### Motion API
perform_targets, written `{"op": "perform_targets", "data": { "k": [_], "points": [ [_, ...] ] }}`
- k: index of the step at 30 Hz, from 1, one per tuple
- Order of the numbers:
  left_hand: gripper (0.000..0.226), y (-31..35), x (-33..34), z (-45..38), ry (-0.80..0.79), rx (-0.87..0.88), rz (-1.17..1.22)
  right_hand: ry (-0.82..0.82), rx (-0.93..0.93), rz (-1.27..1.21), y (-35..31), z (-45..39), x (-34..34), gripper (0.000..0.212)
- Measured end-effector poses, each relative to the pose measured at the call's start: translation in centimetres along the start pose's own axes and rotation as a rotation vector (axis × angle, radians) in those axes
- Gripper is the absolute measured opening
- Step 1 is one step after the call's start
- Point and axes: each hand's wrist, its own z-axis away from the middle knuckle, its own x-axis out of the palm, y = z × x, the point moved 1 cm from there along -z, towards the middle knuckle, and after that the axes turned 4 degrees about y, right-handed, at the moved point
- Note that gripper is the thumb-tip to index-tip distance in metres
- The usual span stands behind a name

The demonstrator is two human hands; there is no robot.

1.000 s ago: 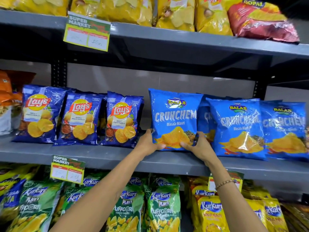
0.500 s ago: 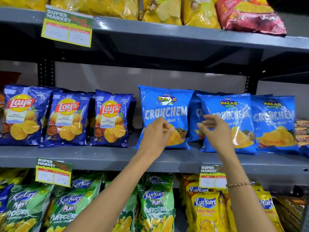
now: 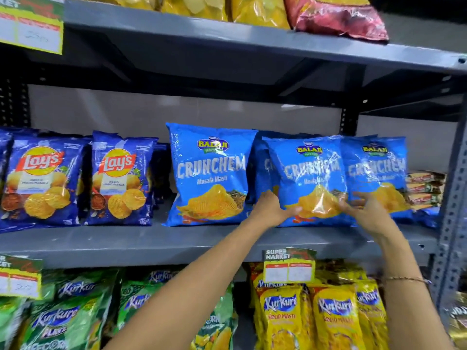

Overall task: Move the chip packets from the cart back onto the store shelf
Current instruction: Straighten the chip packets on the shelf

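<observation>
Since half a second ago both hands have shifted right, off the leftmost Crunchem packet [image 3: 209, 175] and onto the middle Crunchem packet [image 3: 307, 180]. The view has also swung right, pushing the Lay's packets [image 3: 75, 178] toward the left edge.

Left hand [image 3: 271, 209] clasps the middle packet's lower left edge, thumb laid across the front, fingers hidden behind. Right hand [image 3: 366, 210] presses its lower right edge with fingers spread, somewhat blurred, so whether it truly grips cannot be told. A thin bracelet [image 3: 406, 279] circles the right wrist.

All three light-blue packets stand upright on the middle shelf [image 3: 126, 245], the third Crunchem packet [image 3: 376, 173] overlapped by the middle one. Film is glossy and crinkled, catching white glare; packets are puffed, pillow-shaped, with crimped top seams. The shelf is flat grey painted metal with a perforated upright [image 3: 452, 198] at right. A paper price tag [image 3: 289, 266] hangs from the shelf lip, above yellow Kurkure packets [image 3: 303, 317].
</observation>
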Motion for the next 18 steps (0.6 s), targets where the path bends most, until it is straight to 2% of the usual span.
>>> {"op": "perform_targets", "data": {
  "k": [1,2,4,6,9,12,18],
  "points": [
    [0.099,-0.1,0.4,-0.3,-0.009,-0.015,0.020,-0.055,0.006,0.035,0.6,-0.2,0.1,0.063],
    [0.093,0.0,0.6,-0.2,-0.012,-0.020,0.049,-0.081,0.022,0.054,1.1,-0.3,0.2,0.064],
    [0.068,0.3,0.9,-0.1,0.032,-0.017,0.102,-0.091,0.006,0.042,1.4,-0.2,0.4,0.066],
    [0.059,0.1,1.0,-0.1,0.081,-0.023,0.111,-0.070,-0.020,0.038,1.0,0.2,0.8,0.068],
    [0.070,-0.4,0.7,-0.1,0.168,-0.028,0.123,-0.083,-0.056,-0.009,0.9,0.1,1.7,0.073],
    [0.076,-0.9,0.7,-0.4,0.147,-0.079,0.140,-0.123,-0.083,-0.004,0.5,0.0,2.4,0.074],
    [0.066,-0.9,1.4,-0.7,0.143,-0.155,0.210,-0.137,-0.082,0.018,0.9,-0.5,3.1,0.073]
  ]
}}
